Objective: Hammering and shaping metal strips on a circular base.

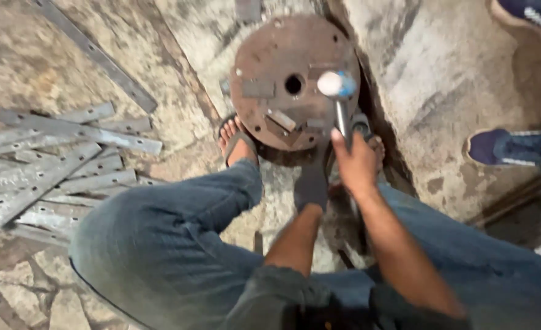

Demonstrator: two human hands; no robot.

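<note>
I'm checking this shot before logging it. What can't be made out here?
- Left hand: a motion-blurred dark shape in the head view; what it holds is unclear.
- Hammer: head blurred, its lower handle hidden by the right hand.
- Round plate: near edge covered by hands.
- Blue shoes: cut by the right edge.

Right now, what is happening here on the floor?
A person in blue jeans crouches over a rusty round metal plate on the concrete floor. The right hand grips a hammer, whose head is over the plate. The left hand holds a dark flat piece at the plate's near edge. Grey punched metal strips lie piled beside the left leg. Another person's blue shoes stand nearby.
</note>
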